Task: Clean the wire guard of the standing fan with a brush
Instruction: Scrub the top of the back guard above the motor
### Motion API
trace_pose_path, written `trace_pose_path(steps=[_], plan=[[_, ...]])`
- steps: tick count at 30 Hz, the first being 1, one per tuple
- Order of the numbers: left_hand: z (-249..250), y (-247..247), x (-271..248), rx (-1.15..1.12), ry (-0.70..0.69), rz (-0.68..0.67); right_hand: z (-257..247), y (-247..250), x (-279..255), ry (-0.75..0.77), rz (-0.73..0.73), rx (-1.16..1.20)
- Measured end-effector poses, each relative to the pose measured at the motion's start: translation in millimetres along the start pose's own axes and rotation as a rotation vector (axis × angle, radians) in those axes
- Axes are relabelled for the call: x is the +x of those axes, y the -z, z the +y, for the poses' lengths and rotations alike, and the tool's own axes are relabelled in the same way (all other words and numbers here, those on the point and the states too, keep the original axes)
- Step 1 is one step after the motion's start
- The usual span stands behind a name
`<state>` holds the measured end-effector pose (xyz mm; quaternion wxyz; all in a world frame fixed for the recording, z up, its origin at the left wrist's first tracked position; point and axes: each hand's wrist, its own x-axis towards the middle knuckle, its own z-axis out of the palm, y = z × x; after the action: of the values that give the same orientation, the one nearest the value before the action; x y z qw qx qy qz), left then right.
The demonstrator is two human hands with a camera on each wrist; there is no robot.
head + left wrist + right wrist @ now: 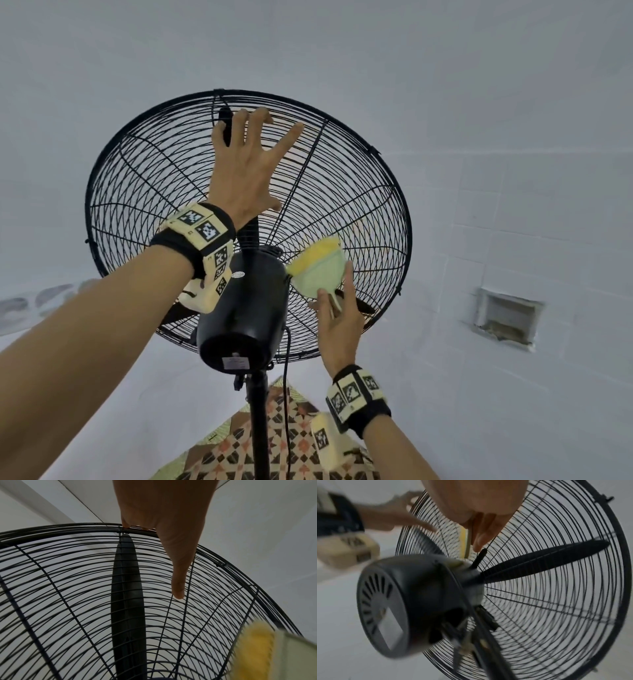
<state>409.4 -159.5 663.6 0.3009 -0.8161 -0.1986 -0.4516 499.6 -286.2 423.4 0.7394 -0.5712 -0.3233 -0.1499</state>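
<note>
1. Our left hand [245,171] reaches up with fingers [178,582] spread and released, their tips touching the top rim of the round black wire guard [359,212].
2. Our right hand [339,325] pinches the pale green brush with yellow bristles [320,270], bristles against the guard just beside the black motor housing [243,308].
</note>
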Motion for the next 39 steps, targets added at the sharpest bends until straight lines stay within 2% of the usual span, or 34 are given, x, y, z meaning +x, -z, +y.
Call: trace_pose_path(steps=[3, 8, 12, 16, 17, 20, 22, 24, 27, 29, 33, 34, 36, 39], plan=[[-0.1, 0.4, -2.3, 0.017, 0.002, -0.003, -3.4, -2.0, 7.0, -0.056, 0.073, 0.156], [1.8, 1.1, -1.3, 0.020, -0.004, 0.006, 13.8, -8.1, 7.5, 0.114, -0.092, -0.210], [-0.7, -0.5, -2.2, 0.027, 0.000, 0.005, 9.0, -1.3, 18.5, 0.151, -0.180, -0.302], [0.6, -1.6, -0.8, 0.020, -0.003, 0.005, -3.5, 10.2, 33.6, 0.056, 0.054, -0.157], [0.6, -1.5, -0.7, 0.018, -0.003, 0.005, -4.4, 10.9, 31.4, 0.047, 0.052, -0.143], [0.3, -0.8, -0.8, 0.011, -0.002, 0.011, -0.6, 8.6, 19.7, 0.140, -0.182, -0.262], [-0.2, -0.4, -0.9, 0.007, -0.005, 0.012, -2.7, 9.8, 21.7, 0.205, -0.243, -0.336], [-1.2, 0.3, -1.4, 0.017, -0.004, 0.011, -5.5, 11.0, 30.8, 0.209, -0.149, -0.337], [0.3, 0.1, -1.2, 0.022, -0.002, 0.004, -7.4, 14.2, 37.0, 0.164, 0.069, -0.242], [2.2, -0.5, -1.1, 0.021, 0.004, 0.000, -4.5, 12.4, 33.0, 0.187, 0.107, -0.211], [-0.3, -0.5, -1.9, 0.003, -0.002, 0.015, -0.7, 4.4, 22.1, 0.326, -0.189, -0.331], [-1.0, -0.1, -2.3, 0.002, -0.005, 0.017, -1.8, 3.6, 23.7, 0.353, -0.214, -0.373], [-1.6, 0.2, -2.2, 0.003, -0.007, 0.020, -4.9, 4.0, 30.2, 0.336, -0.139, -0.381], [0.0, -0.5, -1.9, 0.005, -0.004, 0.012, -12.2, 10.8, 35.2, 0.194, 0.106, -0.225]])
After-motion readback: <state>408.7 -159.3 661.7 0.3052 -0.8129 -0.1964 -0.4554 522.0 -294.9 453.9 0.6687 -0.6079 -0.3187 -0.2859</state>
